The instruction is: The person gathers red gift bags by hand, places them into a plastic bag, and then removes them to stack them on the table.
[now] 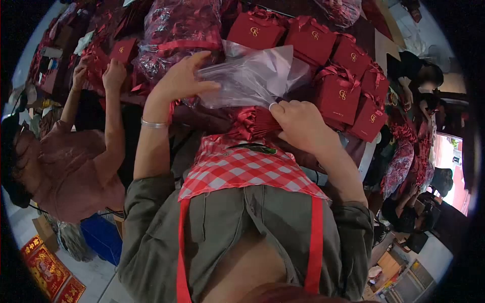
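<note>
A clear plastic bag stretches between my two hands above the work surface. My right hand is closed on the bag's gathered right end, with a ring on one finger. At the bag's left end, my left hand has its fingers spread, the thumb against or near the plastic; a bracelet circles that wrist. Just below the bag lies a bundle of dark red folded bags with ribbons. Red gift bags with gold lettering and ribbon bows stand beyond my right hand.
Large plastic-wrapped bundles of red items lie at the back left. On the left a co-worker holds a small red bag. Other people are at the right, near more wrapped red bundles.
</note>
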A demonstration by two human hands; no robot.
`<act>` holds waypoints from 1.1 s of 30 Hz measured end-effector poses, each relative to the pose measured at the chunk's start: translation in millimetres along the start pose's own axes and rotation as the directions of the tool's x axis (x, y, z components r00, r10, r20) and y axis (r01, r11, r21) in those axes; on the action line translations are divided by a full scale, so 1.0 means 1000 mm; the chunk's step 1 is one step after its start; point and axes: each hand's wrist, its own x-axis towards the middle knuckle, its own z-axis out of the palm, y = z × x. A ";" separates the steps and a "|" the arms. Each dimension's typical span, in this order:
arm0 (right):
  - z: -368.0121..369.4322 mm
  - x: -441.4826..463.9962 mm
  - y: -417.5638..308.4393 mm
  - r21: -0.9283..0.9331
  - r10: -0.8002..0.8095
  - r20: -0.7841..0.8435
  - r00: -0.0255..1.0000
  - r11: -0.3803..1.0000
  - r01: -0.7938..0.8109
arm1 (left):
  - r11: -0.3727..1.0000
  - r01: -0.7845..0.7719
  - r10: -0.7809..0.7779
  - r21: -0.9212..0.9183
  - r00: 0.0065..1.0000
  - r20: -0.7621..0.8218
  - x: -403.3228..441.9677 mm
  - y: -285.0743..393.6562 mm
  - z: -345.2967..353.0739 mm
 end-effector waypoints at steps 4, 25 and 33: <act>-0.002 0.006 -0.010 -0.052 -0.077 -0.015 0.997 0.996 0.076 | 0.935 -0.201 0.229 0.292 0.971 -0.066 0.028 0.030 0.037; 0.018 -0.046 0.021 -0.071 0.216 0.135 0.967 0.976 -0.208 | 0.574 -0.260 -0.204 -0.776 0.873 -0.443 0.033 -0.017 -0.063; 0.013 -0.041 0.017 -0.084 0.128 0.079 0.989 0.989 -0.121 | 0.834 -0.524 0.505 0.176 0.851 0.141 0.032 0.063 0.015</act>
